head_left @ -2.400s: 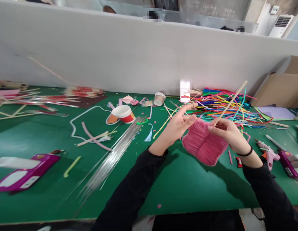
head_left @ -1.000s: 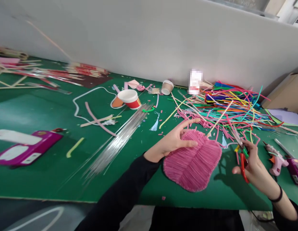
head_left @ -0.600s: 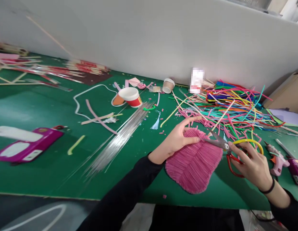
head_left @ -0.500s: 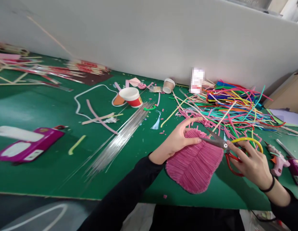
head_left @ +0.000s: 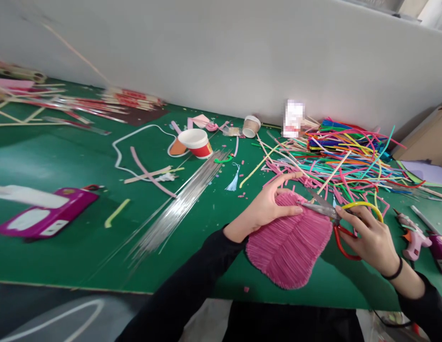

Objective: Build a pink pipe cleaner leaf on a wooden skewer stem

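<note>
A pink leaf shape made of pipe cleaners [head_left: 288, 247] is tilted above the table's front part. My left hand [head_left: 267, 209] grips its upper left edge, thumb on top and the other fingers partly hidden behind. In my right hand [head_left: 374, 242] are scissors [head_left: 322, 210] with one yellow and one red handle loop. Their blades are parted and lie across the leaf's upper right edge, the lower blade pointing at my left thumb. A small pink scrap [head_left: 246, 289] lies on the table below the leaf.
Behind my hands spreads a heap of coloured pipe cleaners [head_left: 349, 161]. To the right lies a pink glue gun [head_left: 415, 240]. Left are a bundle of thin metal wires [head_left: 181, 199], a paper cup [head_left: 197, 145] and a purple box [head_left: 50, 213]. A green table [head_left: 100, 256] carries everything.
The scissor blades have come closer together, and my right fingers have drawn in on the handles. My left hand keeps its hold on the leaf, which has barely shifted.
</note>
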Tool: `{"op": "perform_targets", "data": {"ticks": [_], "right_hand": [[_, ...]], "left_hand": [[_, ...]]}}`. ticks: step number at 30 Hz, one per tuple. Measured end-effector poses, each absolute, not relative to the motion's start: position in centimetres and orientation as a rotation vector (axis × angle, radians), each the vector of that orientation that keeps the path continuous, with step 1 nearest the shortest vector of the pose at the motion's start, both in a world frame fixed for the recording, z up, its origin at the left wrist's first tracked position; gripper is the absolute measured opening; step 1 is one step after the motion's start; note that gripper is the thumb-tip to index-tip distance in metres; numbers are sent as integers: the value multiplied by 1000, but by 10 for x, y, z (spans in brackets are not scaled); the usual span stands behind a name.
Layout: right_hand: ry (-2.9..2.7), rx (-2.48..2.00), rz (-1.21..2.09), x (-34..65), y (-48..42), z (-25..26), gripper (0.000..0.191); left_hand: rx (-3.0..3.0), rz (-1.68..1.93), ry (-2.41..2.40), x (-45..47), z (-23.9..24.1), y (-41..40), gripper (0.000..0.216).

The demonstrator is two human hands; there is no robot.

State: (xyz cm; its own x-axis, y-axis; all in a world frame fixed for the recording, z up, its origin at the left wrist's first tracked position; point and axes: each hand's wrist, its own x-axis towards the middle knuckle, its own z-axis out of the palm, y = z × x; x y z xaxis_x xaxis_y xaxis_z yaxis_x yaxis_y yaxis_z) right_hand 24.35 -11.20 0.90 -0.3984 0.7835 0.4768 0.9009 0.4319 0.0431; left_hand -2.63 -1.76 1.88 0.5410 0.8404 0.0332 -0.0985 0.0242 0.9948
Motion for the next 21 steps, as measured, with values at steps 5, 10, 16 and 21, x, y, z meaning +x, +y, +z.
{"op": "perform_targets", "data": {"ticks": [5, 10, 16, 21], "right_hand": [[-2347, -1384, -429, 244, -110, 14, 36], [-2374, -1343, -525, 248, -113, 21, 34], [-2423, -1390, -590, 252, -118, 24, 36], [-2409, -1405, -600, 250, -118, 25, 38]], "left_hand": [[1322, 816, 714, -27, 18, -17, 79], [1388, 864, 730, -27, 14, -16, 77], [1450, 936, 759, -25, 8, -15, 75], [1388, 895, 745, -25, 6, -15, 76]]}}
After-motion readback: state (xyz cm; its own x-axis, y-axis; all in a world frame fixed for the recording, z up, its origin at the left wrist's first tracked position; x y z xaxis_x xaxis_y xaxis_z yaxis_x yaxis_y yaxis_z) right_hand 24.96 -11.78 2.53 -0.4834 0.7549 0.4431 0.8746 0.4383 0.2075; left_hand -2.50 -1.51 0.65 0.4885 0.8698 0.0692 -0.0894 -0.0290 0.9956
